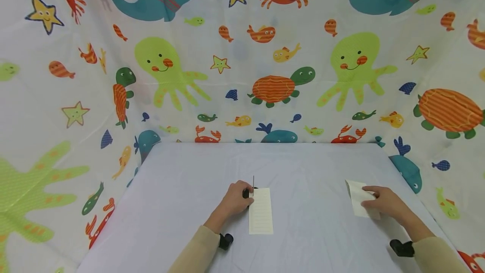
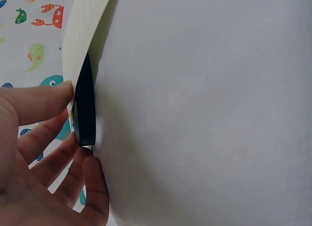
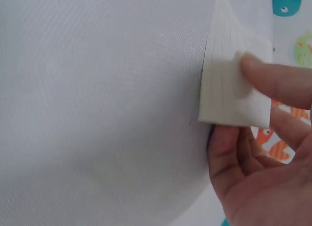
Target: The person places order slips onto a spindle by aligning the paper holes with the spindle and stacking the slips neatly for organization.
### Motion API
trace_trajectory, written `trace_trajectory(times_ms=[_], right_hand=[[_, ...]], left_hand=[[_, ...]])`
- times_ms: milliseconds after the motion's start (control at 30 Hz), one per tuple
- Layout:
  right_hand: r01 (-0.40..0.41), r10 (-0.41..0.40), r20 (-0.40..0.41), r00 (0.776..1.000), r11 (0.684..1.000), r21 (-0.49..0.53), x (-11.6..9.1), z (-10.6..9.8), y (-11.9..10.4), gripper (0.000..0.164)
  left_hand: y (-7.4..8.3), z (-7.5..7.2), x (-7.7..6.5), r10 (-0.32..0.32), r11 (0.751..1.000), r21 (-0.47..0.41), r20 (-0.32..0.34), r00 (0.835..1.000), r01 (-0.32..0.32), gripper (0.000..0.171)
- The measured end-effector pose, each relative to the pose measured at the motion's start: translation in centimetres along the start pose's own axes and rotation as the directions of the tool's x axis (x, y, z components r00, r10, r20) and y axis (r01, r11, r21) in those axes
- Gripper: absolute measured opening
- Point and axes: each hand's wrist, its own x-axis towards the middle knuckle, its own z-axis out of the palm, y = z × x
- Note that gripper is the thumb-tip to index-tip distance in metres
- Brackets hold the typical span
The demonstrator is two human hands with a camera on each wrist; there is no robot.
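A lined, cream paper sheet lies lengthwise at the middle of the table. My left hand pinches its far left edge together with a black object, which shows as a long dark wedge behind the paper in the left wrist view; its kind is unclear. From it a thin dark line stands up in the head view. At the right, my right hand holds a second lined paper sheet, bent along its length. The thumb presses on its face while the other fingers curl beneath, partly hidden.
A white cloth covers the table. Behind and at both sides hangs a curtain printed with sea animals. Black wrist cameras sit at the left wrist and at the right wrist.
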Motion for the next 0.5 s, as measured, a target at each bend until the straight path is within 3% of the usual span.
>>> trace_trajectory(times_ms=[100, 233, 500], right_hand=[[-0.016, 0.014, 0.026, 1.0, 0.995, 0.102, -0.02, 0.05, 0.03, 0.081], [-0.026, 0.024, 0.011, 1.0, 0.977, 0.213, -0.21, 0.32, 0.02, 0.067], [-0.033, 0.046, -0.036, 0.998, 0.949, 0.313, -0.14, 0.83, 0.06, 0.053]], left_hand=[[0.05, 0.0, -0.1, -0.001, 1.0, -0.003, -0.003, 1.0, 0.001, 0.015], [0.08, 0.02, -0.14, 0.0, 1.0, -0.004, -0.005, 1.0, 0.0, 0.016], [0.14, -0.05, -0.07, 0.002, 1.0, 0.003, -0.001, 1.0, -0.002, 0.015]])
